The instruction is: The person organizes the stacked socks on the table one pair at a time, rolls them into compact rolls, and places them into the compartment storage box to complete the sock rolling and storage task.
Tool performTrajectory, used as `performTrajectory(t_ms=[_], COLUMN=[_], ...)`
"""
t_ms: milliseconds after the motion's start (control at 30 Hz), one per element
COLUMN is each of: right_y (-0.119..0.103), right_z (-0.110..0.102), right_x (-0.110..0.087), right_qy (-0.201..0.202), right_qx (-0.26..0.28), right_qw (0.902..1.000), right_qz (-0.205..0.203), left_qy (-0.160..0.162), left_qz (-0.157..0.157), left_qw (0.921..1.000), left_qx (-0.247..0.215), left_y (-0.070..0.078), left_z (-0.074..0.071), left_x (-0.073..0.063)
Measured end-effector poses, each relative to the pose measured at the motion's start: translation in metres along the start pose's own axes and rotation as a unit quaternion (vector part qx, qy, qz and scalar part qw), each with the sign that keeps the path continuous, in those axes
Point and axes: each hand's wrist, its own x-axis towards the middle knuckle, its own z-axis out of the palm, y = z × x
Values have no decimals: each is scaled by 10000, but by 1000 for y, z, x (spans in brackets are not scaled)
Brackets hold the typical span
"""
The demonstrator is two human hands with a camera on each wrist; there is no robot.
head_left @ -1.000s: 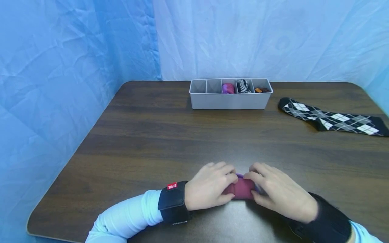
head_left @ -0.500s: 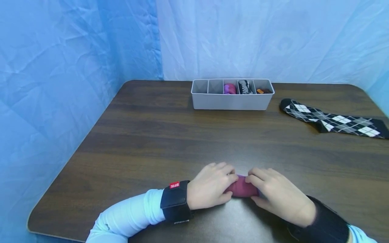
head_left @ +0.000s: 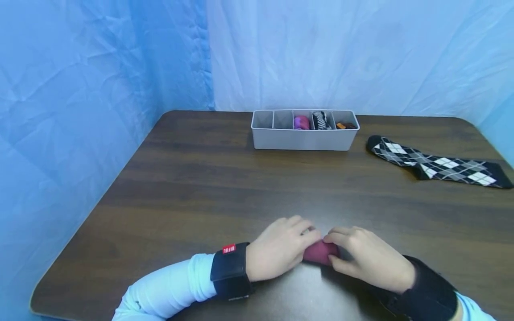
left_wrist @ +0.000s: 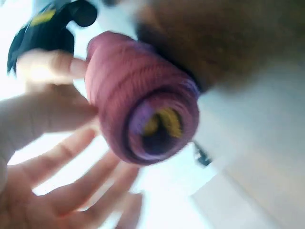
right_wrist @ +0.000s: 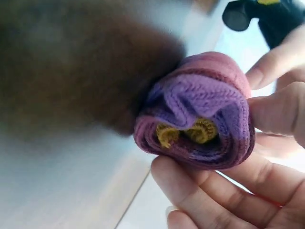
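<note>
- On the black band (head_left: 230, 270) around my left wrist there is a small red tag (head_left: 229, 249) with white letters; I read them as "BIFIL", though they are tiny and a bit blurred.
- I can read no other words, numbers or signs in any view.

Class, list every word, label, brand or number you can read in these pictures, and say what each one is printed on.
Red tag with white letters on the black wrist strap of the left arm: too small to read for certain.
Rolled sock held between the left hand and right hand: no writing shows.
Grey divided box and argyle sock: no text visible.
</note>
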Motion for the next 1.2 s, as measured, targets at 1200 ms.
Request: performTrajectory(t_ms=[1200], right_y=[196], right_z=[-84], right_x=[98], right_qy=[732], right_qx=[-21], right_qw=[9385], right_qz=[3374], left_qy=[-644], left_qz=[81], left_qw=[9787], left_qx=[1949], left_y=[40], left_z=[30], left_x=[51])
